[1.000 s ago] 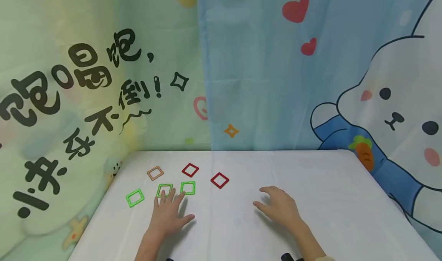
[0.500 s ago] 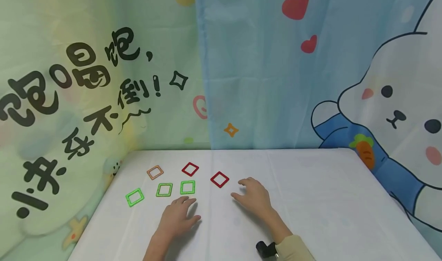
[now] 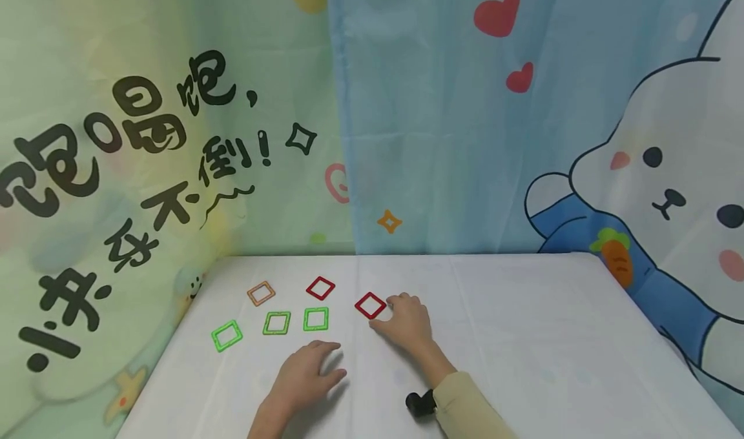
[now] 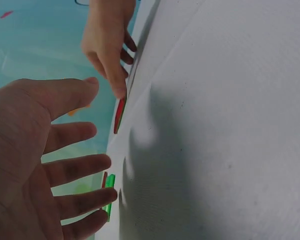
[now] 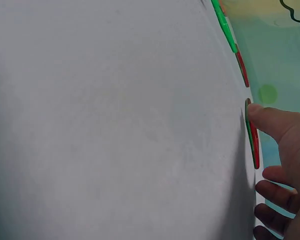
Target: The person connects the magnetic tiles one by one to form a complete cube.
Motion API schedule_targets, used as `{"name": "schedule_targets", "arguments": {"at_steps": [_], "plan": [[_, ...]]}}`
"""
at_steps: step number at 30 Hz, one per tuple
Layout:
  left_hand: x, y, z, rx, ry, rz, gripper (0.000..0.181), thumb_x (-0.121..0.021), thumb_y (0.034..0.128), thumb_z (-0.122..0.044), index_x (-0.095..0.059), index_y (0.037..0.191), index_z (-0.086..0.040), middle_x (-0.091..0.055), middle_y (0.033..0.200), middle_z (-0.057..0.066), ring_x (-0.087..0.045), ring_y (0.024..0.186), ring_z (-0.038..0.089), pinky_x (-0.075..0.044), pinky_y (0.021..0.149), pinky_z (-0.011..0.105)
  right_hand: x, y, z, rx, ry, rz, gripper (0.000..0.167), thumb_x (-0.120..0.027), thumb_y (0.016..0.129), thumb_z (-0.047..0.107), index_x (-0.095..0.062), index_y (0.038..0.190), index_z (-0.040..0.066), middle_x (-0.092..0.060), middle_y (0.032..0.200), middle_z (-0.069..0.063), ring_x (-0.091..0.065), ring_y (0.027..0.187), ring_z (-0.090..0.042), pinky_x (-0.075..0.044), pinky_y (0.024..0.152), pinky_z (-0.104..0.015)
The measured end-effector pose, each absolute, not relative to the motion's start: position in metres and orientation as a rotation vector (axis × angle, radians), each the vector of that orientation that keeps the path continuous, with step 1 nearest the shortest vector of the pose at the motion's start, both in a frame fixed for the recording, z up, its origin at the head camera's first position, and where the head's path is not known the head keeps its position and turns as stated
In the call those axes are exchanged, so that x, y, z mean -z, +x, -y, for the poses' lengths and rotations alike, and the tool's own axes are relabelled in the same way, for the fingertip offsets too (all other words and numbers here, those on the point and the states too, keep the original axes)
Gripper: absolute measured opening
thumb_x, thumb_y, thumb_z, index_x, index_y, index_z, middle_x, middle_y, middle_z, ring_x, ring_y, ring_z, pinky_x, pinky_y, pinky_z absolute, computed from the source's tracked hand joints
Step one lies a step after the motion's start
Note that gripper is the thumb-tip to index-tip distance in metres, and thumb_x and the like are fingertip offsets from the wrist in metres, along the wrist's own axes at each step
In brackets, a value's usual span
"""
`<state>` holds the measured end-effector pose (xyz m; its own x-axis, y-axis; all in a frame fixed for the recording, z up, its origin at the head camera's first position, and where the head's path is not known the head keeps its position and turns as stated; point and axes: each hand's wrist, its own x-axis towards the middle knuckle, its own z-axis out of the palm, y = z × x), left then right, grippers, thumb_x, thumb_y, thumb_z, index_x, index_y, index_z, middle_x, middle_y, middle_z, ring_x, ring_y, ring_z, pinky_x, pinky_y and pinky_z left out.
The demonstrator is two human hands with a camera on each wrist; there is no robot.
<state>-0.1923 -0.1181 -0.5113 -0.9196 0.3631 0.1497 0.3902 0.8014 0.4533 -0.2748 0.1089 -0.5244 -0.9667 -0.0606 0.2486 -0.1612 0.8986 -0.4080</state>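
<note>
My right hand (image 3: pixel 407 323) is at the right-hand red square frame (image 3: pixel 363 299), thumb at its near side and index finger by its right corner. The right wrist view has the thumb touching the edge of that red frame (image 5: pixel 256 145), the other fingers spread apart from it. Over the cloth below the green frames, my left hand (image 3: pixel 303 376) hovers with nothing in it; its fingers look spread and relaxed in the left wrist view. Another red frame (image 3: pixel 314 283) lies further left, above a green frame (image 3: pixel 316 309).
Two more green frames, one in the middle (image 3: pixel 275 332) and one at the far left (image 3: pixel 216 341), lie on the white cloth (image 3: pixel 523 348). An orange frame (image 3: pixel 268 296) is behind them. A printed curtain (image 3: pixel 418 168) hangs at the table's back edge.
My right hand has moved left and slightly forward to the right-hand red frame. The left hand has drawn back and to the right, away from the green frames. The frames lie as before.
</note>
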Motion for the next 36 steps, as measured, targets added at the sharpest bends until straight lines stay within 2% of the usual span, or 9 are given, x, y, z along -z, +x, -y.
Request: {"name": "schedule_targets", "arguments": {"at_steps": [6,13,18,24,31,36], "plan": [[0.513,-0.187,0.117,0.798,-0.613,2.939,0.043,-0.071,0.0861,-0.037,-0.066,0.120,-0.011,-0.067,0.113,0.005,-0.061,0.109,0.027,-0.046,0.091,0.045,0.531,-0.280,-0.104,-0.526,0.131,2.852,0.057,-0.079,0.069,0.053,-0.071,0.096,0.004,-0.059,0.085,-0.007,-0.054,0.080,-0.028,-0.045,0.073,-0.045],[0.513,-0.188,0.118,0.836,-0.612,2.938,0.039,-0.070,0.0873,-0.036,-0.068,0.118,-0.012,-0.068,0.111,0.002,-0.062,0.105,0.021,-0.047,0.089,0.043,0.533,-0.279,-0.107,-0.542,0.103,2.831,0.052,-0.080,0.071,0.048,-0.072,0.096,0.003,-0.058,0.084,-0.007,-0.053,0.080,-0.027,-0.045,0.072,-0.044],[0.515,-0.189,0.119,0.863,-0.610,2.965,0.037,-0.070,0.0873,-0.035,-0.069,0.117,-0.012,-0.068,0.109,0.001,-0.062,0.103,0.020,-0.047,0.088,0.042,0.530,-0.272,-0.114,-0.624,0.121,2.815,0.047,-0.081,0.071,0.040,-0.072,0.097,0.003,-0.061,0.089,-0.009,-0.055,0.085,-0.028,-0.045,0.074,-0.045],[0.516,-0.190,0.123,0.890,-0.563,2.990,0.034,-0.071,0.0877,-0.032,-0.069,0.115,-0.013,-0.068,0.108,0.001,-0.061,0.101,0.019,-0.048,0.087,0.043,0.531,-0.262,-0.123,-0.683,0.184,2.840,0.048,-0.082,0.071,0.037,-0.072,0.105,0.004,-0.061,0.096,-0.009,-0.053,0.094,-0.029,-0.043,0.078,-0.045],[0.515,-0.204,0.133,0.844,-0.520,2.990,0.030,-0.070,0.0895,-0.030,-0.069,0.114,-0.012,-0.067,0.113,0.002,-0.061,0.106,0.022,-0.046,0.089,0.044,0.527,-0.252,-0.140,-0.718,0.372,2.852,0.044,-0.084,0.070,0.031,-0.073,0.105,0.006,-0.061,0.102,-0.008,-0.055,0.098,-0.028,-0.044,0.083,-0.048],[0.511,-0.217,0.143,0.818,-0.482,2.970,0.027,-0.070,0.0895,-0.027,-0.070,0.111,-0.011,-0.065,0.111,0.005,-0.061,0.099,0.022,-0.049,0.083,0.044,0.519,-0.244,-0.150,-0.732,0.438,2.936,0.044,-0.085,0.070,0.028,-0.073,0.107,0.006,-0.061,0.113,-0.011,-0.054,0.108,-0.031,-0.043,0.091,-0.051]]}}
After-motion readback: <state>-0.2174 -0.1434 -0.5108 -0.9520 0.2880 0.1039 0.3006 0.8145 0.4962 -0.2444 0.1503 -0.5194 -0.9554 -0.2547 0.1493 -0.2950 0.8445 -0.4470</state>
